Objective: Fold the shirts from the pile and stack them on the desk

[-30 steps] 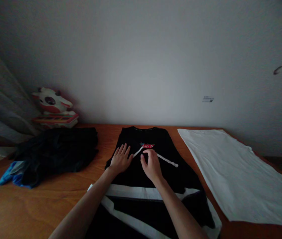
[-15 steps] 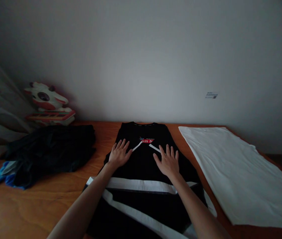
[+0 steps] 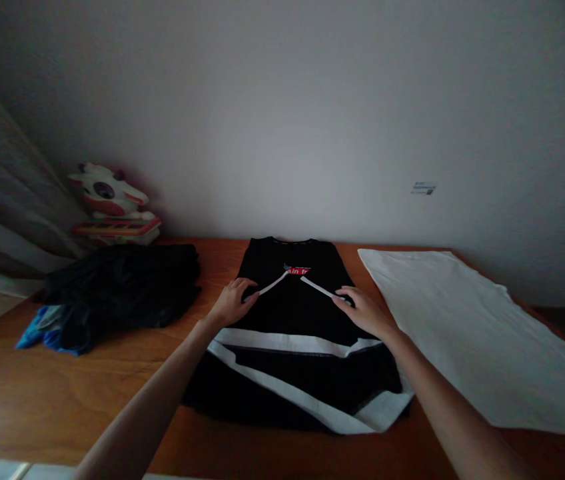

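A black shirt [image 3: 290, 310] with white stripes and a small red printed patch lies on the wooden surface, its neckline toward the wall and its sides folded in. My left hand [image 3: 233, 302] is at the shirt's left edge, fingers curled and thumb over the fabric. At the opposite edge, my right hand [image 3: 362, 312] is curled the same way, thumb resting near a white stripe. Both hands are closed on the cloth, with some fingertips hidden. Near me, the shirt's lower part is doubled up, its white bands crossing at a slant.
A white cloth [image 3: 467, 333] lies flat on the right of the wooden surface [image 3: 127, 407]. Dark clothes [image 3: 127, 287] with a blue piece are heaped on the left. Behind them stands a cow-shaped toy keyboard [image 3: 117, 227] by the curtain [image 3: 7, 180]. A wall [image 3: 282, 120] closes off the back.
My hands have gone from lying flat with spread fingers on the shirt to curling at its two side edges, farther apart. The view has shifted slightly, showing the shirt's whole lower end.
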Tool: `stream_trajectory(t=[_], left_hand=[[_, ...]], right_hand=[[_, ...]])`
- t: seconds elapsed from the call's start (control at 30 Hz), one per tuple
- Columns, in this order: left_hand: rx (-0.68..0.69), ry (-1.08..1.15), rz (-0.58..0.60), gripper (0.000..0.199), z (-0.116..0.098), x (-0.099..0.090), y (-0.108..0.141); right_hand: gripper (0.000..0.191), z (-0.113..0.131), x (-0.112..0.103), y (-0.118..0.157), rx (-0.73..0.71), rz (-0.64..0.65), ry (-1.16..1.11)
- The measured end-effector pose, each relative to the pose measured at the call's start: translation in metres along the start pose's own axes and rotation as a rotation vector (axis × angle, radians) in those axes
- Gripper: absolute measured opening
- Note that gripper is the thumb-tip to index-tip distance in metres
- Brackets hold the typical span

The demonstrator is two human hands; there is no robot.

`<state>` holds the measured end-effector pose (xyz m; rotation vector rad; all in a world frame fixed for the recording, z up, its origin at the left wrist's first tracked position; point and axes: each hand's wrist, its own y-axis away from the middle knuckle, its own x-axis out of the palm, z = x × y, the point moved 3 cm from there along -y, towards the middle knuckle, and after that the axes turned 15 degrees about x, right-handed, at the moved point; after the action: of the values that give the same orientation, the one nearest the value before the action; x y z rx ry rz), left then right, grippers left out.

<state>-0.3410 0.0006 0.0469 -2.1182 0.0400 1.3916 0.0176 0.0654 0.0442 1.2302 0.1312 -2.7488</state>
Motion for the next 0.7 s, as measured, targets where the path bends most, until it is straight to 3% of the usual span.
stream_trajectory(t=[0.07, 0.13, 0.23, 0.33, 0.43, 0.57, 0.7], left_hand=[[-0.008, -0.024, -0.015, 0.037, -0.010, -0.024, 0.032], [-0.120, -0.096, -0.042, 0.045, -0.021, -0.045, 0.071], [-0.336, -0.142, -0.042, 0.057, -0.035, -0.061, 0.128], [-0.503, -0.144, -0.093, 0.070, -0.044, -0.062, 0.165], [-0.624, -0.089, -0.137, 0.067, -0.043, -0.061, 0.176], [-0.666, 0.207, -0.133, 0.051, -0.035, -0.063, 0.165], [-0.656, 0.445, -0.342, 0.055, -0.042, -0.075, 0.156]], right_hand=[[0.040, -0.015, -0.023, 0.030, -0.076, 0.003, -0.004], [0.038, -0.033, -0.041, 0.064, -0.070, -0.042, 0.001], [0.054, -0.059, -0.053, 0.107, 0.086, -0.127, -0.007], [0.065, -0.075, -0.050, 0.131, 0.289, -0.123, -0.053], [0.063, -0.078, -0.045, 0.143, 0.375, -0.111, -0.079], [0.053, -0.073, -0.047, 0.153, 0.345, -0.189, -0.124], [0.049, -0.077, -0.055, 0.164, 0.366, -0.284, -0.180]])
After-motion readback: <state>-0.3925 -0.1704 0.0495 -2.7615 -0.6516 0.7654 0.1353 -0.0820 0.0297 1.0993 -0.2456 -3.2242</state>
